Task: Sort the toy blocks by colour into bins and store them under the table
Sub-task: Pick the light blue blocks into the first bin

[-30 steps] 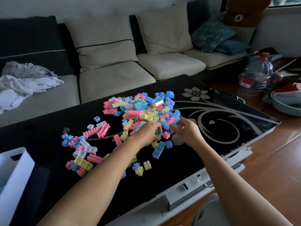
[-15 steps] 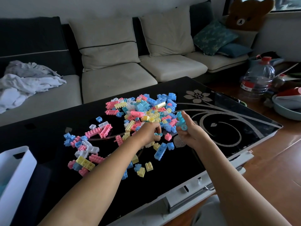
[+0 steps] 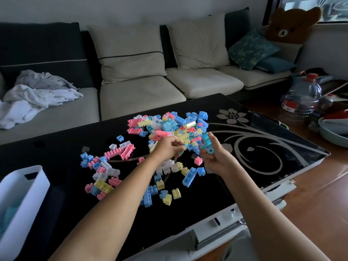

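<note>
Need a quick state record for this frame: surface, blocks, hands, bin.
surface: black glass coffee table
blocks: unsorted pile of pink, blue, yellow, white plastic toy blocks
right hand: holds pale blue blocks beside pile
left hand: fingers curled at pile; grasp unclear
storage: white plastic bin, far left, bluish contents

I'm in a living room at home: sofa (image 3: 139, 95) at twelve o'clock, plush bear (image 3: 290, 27) at two, coffee table (image 3: 263, 147) before me.
</note>
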Demonstrator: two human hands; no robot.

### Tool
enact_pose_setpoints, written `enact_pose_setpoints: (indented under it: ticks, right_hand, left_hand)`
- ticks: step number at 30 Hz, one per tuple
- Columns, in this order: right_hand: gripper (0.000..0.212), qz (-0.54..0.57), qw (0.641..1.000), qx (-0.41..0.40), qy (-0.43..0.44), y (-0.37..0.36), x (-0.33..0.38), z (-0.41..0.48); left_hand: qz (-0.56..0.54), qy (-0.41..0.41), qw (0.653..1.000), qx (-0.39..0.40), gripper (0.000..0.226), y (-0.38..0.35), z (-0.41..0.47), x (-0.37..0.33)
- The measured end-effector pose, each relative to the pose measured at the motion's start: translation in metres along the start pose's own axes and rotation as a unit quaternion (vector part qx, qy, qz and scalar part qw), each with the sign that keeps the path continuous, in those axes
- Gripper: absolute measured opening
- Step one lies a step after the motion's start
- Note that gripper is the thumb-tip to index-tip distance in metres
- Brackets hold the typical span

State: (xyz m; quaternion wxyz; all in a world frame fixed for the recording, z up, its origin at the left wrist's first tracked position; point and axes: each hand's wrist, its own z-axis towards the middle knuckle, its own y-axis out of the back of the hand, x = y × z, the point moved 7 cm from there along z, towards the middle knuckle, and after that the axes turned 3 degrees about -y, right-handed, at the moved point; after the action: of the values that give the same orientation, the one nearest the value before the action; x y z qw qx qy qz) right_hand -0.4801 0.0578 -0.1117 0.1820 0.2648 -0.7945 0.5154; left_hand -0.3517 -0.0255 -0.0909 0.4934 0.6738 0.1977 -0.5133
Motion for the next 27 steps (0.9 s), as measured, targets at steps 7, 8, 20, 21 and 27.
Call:
enact_pose_setpoints:
  ticks: [7, 8, 20, 21, 27]
  right_hand:
    - [0.027, 0.01, 0.997, 0.07, -0.029, -0.04, -0.02, 0.003]
    - [0.028, 0.013, 0.996, 0.08, -0.033, -0.046, -0.023, 0.004]
    - [0.032, 0.061, 0.969, 0.17, -0.171, -0.178, -0.15, 0.005]
    - [0.033, 0.057, 0.97, 0.163, -0.169, -0.183, -0.158, 0.006]
    - [0.033, 0.073, 0.977, 0.122, -0.159, -0.182, -0.191, 0.013]
  left_hand:
    - [-0.506, 0.19, 0.838, -0.076, 0.005, 0.032, -0.036, 0.019]
    - [-0.555, 0.193, 0.807, -0.066, 0.01, 0.035, -0.043, 0.02]
    - [-0.791, 0.099, 0.589, -0.131, 0.019, 0.12, -0.144, 0.029]
    - [-0.784, 0.109, 0.593, -0.149, 0.019, 0.124, -0.149, 0.034]
    - [-0.74, 0.114, 0.627, -0.215, 0.018, 0.153, -0.18, 0.063]
